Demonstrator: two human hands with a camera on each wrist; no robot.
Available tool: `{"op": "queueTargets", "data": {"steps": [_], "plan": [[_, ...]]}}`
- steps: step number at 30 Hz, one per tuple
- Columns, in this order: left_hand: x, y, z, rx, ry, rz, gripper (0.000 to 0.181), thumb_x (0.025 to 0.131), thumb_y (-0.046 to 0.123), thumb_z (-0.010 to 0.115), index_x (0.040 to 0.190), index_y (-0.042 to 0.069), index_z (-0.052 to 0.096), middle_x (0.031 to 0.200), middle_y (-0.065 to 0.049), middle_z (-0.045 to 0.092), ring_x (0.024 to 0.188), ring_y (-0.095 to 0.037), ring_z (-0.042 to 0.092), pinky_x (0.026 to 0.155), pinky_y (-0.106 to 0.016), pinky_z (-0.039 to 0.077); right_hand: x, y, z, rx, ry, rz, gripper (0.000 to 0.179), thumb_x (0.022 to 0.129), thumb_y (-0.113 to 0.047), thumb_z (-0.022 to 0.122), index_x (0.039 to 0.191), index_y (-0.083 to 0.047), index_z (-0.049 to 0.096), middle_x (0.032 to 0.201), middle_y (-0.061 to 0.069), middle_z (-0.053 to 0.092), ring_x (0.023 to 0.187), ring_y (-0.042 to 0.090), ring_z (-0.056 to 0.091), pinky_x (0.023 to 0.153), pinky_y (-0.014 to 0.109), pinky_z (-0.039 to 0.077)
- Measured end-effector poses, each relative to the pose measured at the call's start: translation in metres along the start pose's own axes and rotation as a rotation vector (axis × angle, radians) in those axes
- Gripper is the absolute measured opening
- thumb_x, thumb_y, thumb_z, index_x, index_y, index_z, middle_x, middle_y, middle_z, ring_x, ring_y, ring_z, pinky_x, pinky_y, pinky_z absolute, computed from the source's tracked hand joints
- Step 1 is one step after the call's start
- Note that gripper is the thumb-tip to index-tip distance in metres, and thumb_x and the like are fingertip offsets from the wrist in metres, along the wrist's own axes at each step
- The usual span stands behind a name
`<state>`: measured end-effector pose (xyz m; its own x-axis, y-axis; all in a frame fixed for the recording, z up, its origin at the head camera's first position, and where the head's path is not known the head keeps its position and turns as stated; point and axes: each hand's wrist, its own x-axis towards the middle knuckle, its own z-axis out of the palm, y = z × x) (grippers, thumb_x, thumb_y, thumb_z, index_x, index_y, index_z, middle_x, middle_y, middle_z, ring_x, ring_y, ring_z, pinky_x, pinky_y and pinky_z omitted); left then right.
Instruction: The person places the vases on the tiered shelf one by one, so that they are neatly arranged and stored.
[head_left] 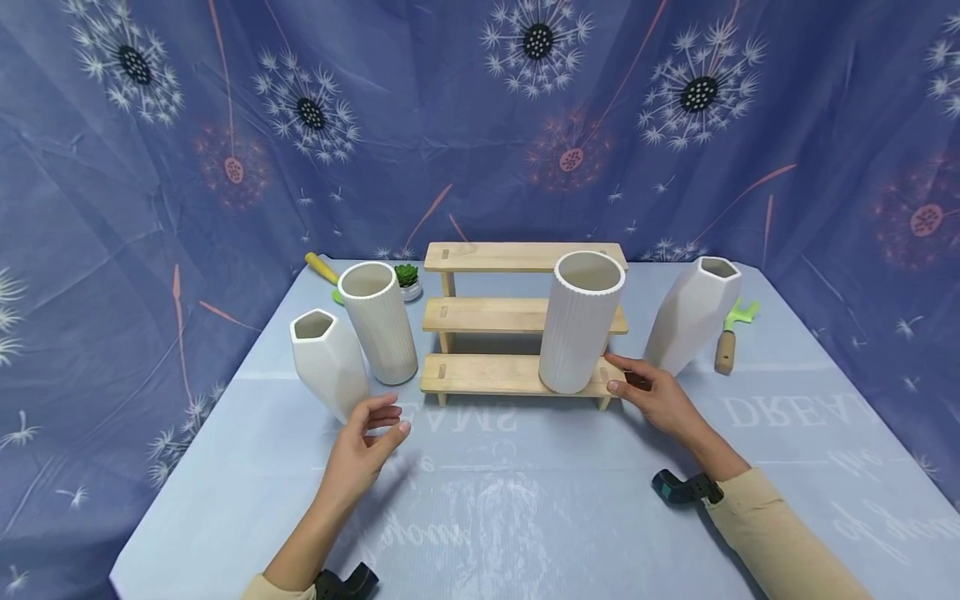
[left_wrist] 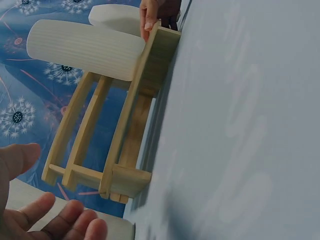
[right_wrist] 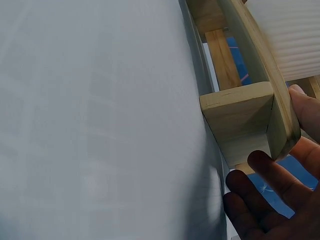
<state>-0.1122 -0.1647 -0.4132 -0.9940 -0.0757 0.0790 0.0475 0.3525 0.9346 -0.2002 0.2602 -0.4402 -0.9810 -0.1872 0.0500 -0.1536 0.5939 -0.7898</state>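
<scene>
A three-tier wooden display stand [head_left: 480,373] stands at the middle of the table. On its lowest step, toward the right end, is a white ribbed cylindrical vase [head_left: 577,333]. My right hand [head_left: 660,398] pinches the right end of that step, thumb on its upper face and fingers at the end and underside; the right wrist view shows the thumb [right_wrist: 306,112] against the board. My left hand [head_left: 365,446] is held in the air with loosely bent fingers and nothing in it. It is in front of a white faceted vase [head_left: 330,362].
Behind the left faceted vase stands another ribbed vase [head_left: 380,325], near a small potted succulent [head_left: 407,282] and a yellow-handled tool [head_left: 321,267]. To the right are a second faceted vase [head_left: 690,317] and a small green fork with a wooden handle [head_left: 726,350]. A patterned curtain [head_left: 420,125] hangs behind.
</scene>
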Motion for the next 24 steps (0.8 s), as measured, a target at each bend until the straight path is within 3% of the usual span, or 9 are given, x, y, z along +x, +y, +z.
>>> {"op": "queueTargets", "data": {"steps": [4,9,18,24], "plan": [[-0.008,0.000,-0.005,-0.012,0.060,0.013,0.037,0.087,0.014,0.067,0.122,0.008,0.056,0.114,-0.016,0.061,0.095,0.003,0.056,0.077,-0.018,0.047,0.001,0.000,0.000,0.003,-0.006,0.007,0.058,0.090,-0.042,0.060,0.140,-0.016,0.047,0.143,0.014,0.047,0.124,0.033,0.050,0.096,0.046,0.045],[-0.015,-0.002,-0.009,-0.050,0.151,0.057,0.033,0.087,0.010,0.067,0.118,0.008,0.057,0.107,-0.011,0.061,0.093,0.001,0.058,0.076,-0.019,0.046,0.001,-0.001,0.000,0.012,-0.006,0.006,0.059,0.090,-0.041,0.061,0.140,-0.015,0.046,0.143,0.015,0.046,0.125,0.036,0.049,0.098,0.053,0.043],[-0.017,-0.012,-0.013,-0.143,0.344,0.207,0.028,0.084,-0.003,0.065,0.112,0.000,0.059,0.094,0.000,0.060,0.088,-0.004,0.058,0.070,-0.014,0.046,0.000,-0.002,-0.001,0.026,-0.007,-0.003,0.056,0.091,-0.035,0.061,0.140,-0.014,0.047,0.144,0.017,0.045,0.126,0.038,0.048,0.099,0.053,0.042],[-0.015,-0.018,-0.017,-0.182,0.445,0.290,0.028,0.083,-0.008,0.063,0.111,-0.008,0.056,0.096,-0.002,0.059,0.087,-0.006,0.057,0.069,-0.013,0.046,-0.002,-0.004,-0.002,0.040,-0.014,0.007,0.055,0.091,-0.031,0.062,0.141,-0.013,0.045,0.144,0.018,0.044,0.126,0.038,0.048,0.099,0.054,0.042]]}}
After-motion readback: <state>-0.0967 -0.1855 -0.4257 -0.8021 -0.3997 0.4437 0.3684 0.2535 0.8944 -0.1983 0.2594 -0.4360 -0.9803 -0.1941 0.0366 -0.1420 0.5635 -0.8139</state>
